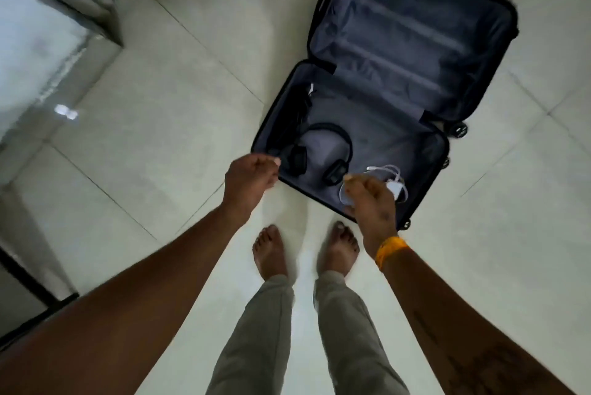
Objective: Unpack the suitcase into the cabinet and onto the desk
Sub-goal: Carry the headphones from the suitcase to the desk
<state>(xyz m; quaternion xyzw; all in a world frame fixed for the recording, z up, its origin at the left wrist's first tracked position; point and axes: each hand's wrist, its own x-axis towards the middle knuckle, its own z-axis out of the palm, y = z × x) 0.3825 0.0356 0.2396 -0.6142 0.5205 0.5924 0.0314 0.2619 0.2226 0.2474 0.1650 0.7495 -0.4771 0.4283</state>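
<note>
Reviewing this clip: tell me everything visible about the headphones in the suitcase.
The headphones are black, over-ear, with a thin arched headband and two padded cups. They lie flat on the grey lining in the near half of the open suitcase, towards its left side. A white cable lies to their right. Neither hand appears to touch them.

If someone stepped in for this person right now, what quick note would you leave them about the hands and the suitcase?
Left hand: above the near left edge of the suitcase, fingers loosely curled, holding nothing that shows.
Right hand: over the near corner of the case, by the white charger and cable; blur hides whether it grips anything.
The suitcase lies open on the floor. Its far half looks bare. The near half holds black headphones, the white charger and cable, and dark items along its left wall.
Done: the case looks mostly unpacked.
Left: move these last items out. Neither cabinet nor desk is clearly in view.
</note>
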